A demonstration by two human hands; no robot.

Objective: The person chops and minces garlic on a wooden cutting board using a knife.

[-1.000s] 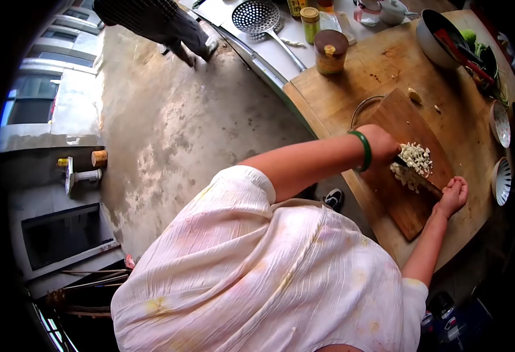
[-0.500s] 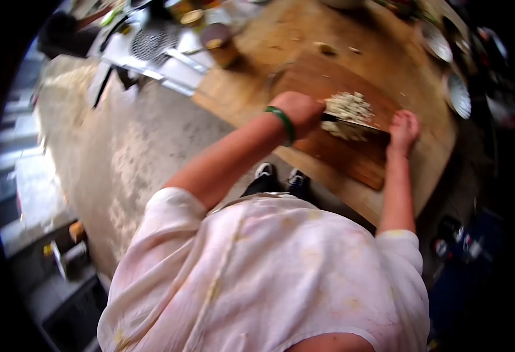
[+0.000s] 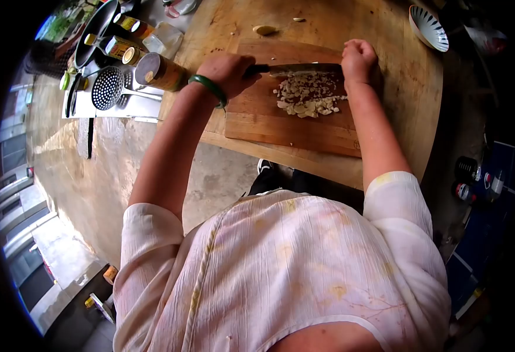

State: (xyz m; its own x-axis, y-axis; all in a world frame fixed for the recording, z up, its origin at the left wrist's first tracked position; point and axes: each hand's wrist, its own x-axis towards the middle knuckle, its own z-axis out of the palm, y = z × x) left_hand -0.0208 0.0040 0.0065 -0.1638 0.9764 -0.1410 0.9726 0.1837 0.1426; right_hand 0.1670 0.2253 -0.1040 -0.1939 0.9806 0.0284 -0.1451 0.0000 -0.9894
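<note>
My left hand (image 3: 229, 71), with a green bangle at its wrist, is closed around the black handle of a kitchen knife (image 3: 307, 68). The blade stretches sideways over a wooden cutting board (image 3: 257, 120). At the tip end, my right hand (image 3: 359, 60) has its fingers closed on the blade. Pale chopped pieces that look like garlic (image 3: 309, 94) lie spread on the board, mostly on my side of the blade. Coarser pieces sit nearest to me.
The board rests on a wooden table (image 3: 210, 29). Jars (image 3: 162, 71), bottles, a skimmer (image 3: 107, 88) and a wok (image 3: 96, 32) crowd the left. A patterned bowl (image 3: 429, 28) stands at the far right. A yellowish lump (image 3: 264, 30) lies beyond the board.
The view has turned and steadied, so the board looks straighter. Both hands stay on the knife, which now lies at the far side of the chopped pieces; these are more spread out.
</note>
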